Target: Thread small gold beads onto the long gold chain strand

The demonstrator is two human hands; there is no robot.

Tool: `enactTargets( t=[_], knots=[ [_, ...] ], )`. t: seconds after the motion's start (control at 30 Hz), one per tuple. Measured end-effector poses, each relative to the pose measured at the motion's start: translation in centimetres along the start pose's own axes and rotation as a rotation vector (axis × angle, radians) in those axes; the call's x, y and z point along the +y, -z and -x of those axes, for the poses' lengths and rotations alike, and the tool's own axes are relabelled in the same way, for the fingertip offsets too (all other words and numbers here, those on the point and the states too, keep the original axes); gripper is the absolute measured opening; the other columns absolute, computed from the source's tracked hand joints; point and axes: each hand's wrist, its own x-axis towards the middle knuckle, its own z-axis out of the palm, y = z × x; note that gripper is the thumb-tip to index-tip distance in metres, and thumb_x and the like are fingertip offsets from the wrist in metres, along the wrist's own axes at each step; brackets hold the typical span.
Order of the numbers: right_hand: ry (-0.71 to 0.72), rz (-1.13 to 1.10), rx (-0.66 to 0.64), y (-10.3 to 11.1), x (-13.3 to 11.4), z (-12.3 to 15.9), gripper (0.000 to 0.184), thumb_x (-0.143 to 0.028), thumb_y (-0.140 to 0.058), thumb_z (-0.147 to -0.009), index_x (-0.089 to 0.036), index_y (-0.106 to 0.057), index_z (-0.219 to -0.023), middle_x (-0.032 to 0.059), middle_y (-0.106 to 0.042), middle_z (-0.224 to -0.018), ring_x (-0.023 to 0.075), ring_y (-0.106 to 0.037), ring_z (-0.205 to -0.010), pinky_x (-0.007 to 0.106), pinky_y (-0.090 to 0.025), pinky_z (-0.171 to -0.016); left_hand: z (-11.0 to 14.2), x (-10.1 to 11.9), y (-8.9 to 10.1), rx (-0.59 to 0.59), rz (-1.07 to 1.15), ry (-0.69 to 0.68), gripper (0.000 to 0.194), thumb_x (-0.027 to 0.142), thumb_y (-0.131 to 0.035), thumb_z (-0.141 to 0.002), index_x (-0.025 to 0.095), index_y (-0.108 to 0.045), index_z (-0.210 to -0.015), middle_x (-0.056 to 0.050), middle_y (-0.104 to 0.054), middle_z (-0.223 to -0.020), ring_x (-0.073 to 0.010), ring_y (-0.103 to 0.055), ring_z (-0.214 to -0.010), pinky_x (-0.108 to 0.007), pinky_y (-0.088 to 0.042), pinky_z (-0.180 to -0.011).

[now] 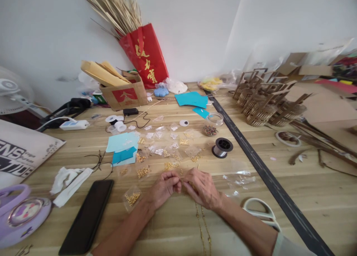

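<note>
Pinched closed with left hand and right hand, nearly fingertip to fingertip; on what, too small to tell. Crowded at left by a packet of gold beads and, farther out, a black smartphone. Hemmed at right by white scissors, with a wire spool beyond. Set over a wood-grain tabletop, before a pale wall and red gift bag. Trailing from beneath the right hand toward the near side, in two slim strands: gold chain.
</note>
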Motion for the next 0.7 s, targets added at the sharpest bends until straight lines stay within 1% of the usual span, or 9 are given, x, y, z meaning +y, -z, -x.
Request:
enactTargets(
  t=[0.47,0.7],
  knots=[
    [0.004,-0.005,-0.007,0.14,-0.16,-0.20,0.008,-0.014,-0.047,-0.091,-0.016,-0.054,-0.087,0.0037,-0.059,-0.072,0.0149,-0.051,-0.065,0.026,-0.040,-0.058,-0.01,-0.05,-0.10,0.033,0.020,0.004,0.025,0.025,-0.084,-0.056,0.010,-0.066,-0.065,-0.002,-0.065,-0.053,-0.0095,-0.057,-0.049,-0.020,-0.044,-0.051],
    [0.000,-0.006,-0.005,-0.01,-0.06,-0.04,0.007,-0.015,-0.047,-0.091,-0.017,-0.054,-0.090,0.0034,-0.060,-0.074,0.0148,-0.052,-0.067,0.026,-0.040,-0.059,-0.02,-0.10,-0.06,0.034,0.028,-0.004,0.024,0.024,-0.084,-0.056,0.010,-0.066,-0.066,-0.002,-0.065,-0.054,-0.0094,-0.058,-0.050,-0.019,-0.045,-0.051]
  ],
)
